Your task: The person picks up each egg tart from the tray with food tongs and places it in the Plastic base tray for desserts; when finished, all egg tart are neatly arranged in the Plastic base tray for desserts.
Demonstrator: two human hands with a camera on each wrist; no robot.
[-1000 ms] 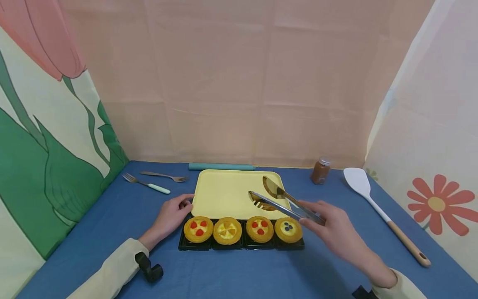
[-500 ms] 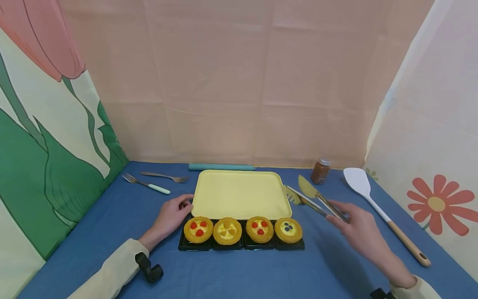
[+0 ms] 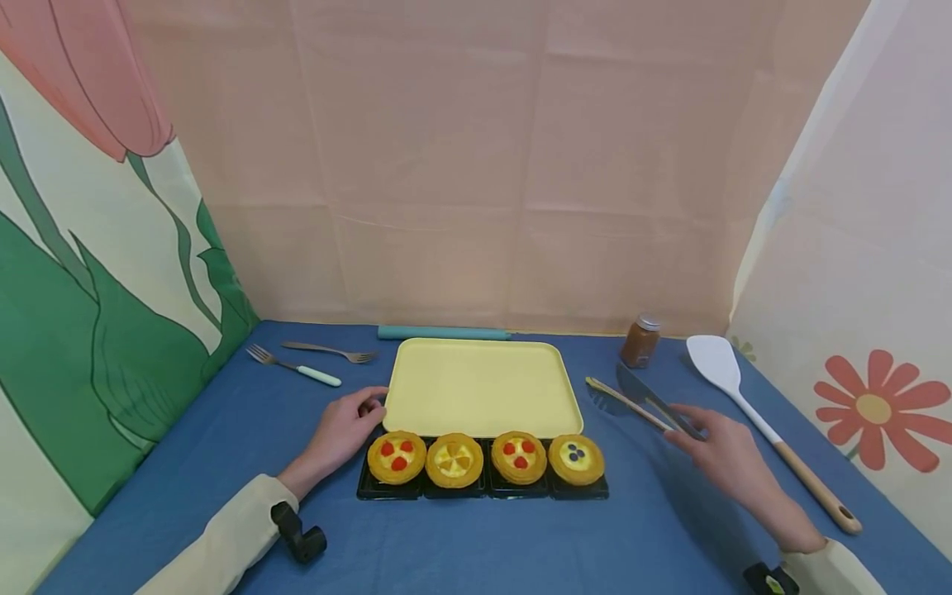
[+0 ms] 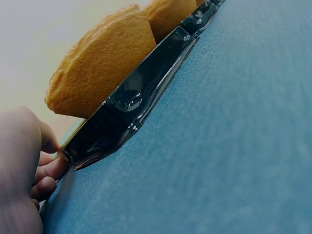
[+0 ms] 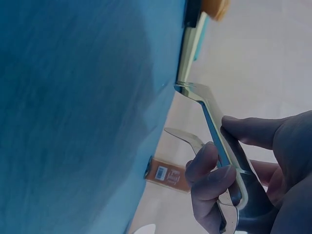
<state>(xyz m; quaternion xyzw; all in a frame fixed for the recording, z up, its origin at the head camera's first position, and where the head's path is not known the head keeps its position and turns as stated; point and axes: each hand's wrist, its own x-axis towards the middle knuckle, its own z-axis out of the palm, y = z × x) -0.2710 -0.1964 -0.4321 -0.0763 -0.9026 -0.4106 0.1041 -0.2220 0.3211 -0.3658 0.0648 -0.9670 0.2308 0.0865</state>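
Note:
In the head view my left hand [image 3: 344, 434] pinches the left edge of a pale yellow tray [image 3: 483, 388] near its front corner. Its fingertips also show at the tray's rim in the left wrist view. My right hand [image 3: 732, 463] holds metal serving tongs [image 3: 630, 403] over the cloth, right of the tray. Their two arms stand apart with nothing between the tips, as the right wrist view [image 5: 214, 122] confirms. Along the tray's front edge, several egg tarts [image 3: 454, 467] topped with red, yellow or dark fruit sit in black plastic holders [image 3: 516, 491].
Two forks, one with a pale handle [image 3: 318, 375], lie back left on the blue cloth [image 3: 476, 545]. Behind the tray is a teal roll [image 3: 444, 332]. A brown jar [image 3: 640, 340] stands back right, beside a white spatula [image 3: 716, 364] with a wooden handle.
My right hand has carried the tongs from above the tray to the right, off the tray, and turned them slightly. My left hand, the tray and the tarts stay in place.

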